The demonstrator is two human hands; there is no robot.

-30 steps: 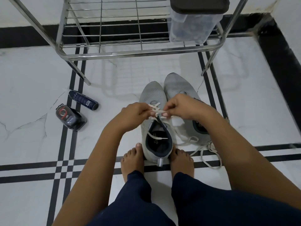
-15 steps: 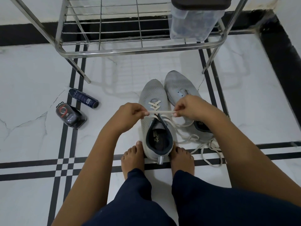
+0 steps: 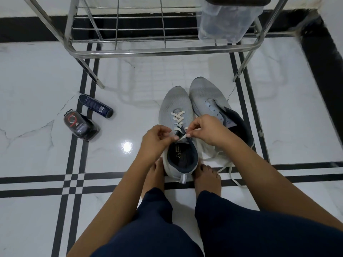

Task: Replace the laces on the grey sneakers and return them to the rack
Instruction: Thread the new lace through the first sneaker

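Cream lace (image 3: 177, 116) in both hands (image 3: 156, 140) (image 3: 207, 129), atop grey sneaker (image 3: 174, 101)

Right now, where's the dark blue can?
Head view, left of centre: the dark blue can lies on its side on the floor, just beyond the black packet and near the rack leg.

White marble floor (image 3: 37, 80), black trim
Double black stripes (image 3: 37, 178) cross near left; black border (image 3: 324, 52) along far and right edges; white wall (image 3: 330, 8) beyond; light glare (image 3: 127, 146) mid-floor; steel rack (image 3: 148, 51) at far edge.
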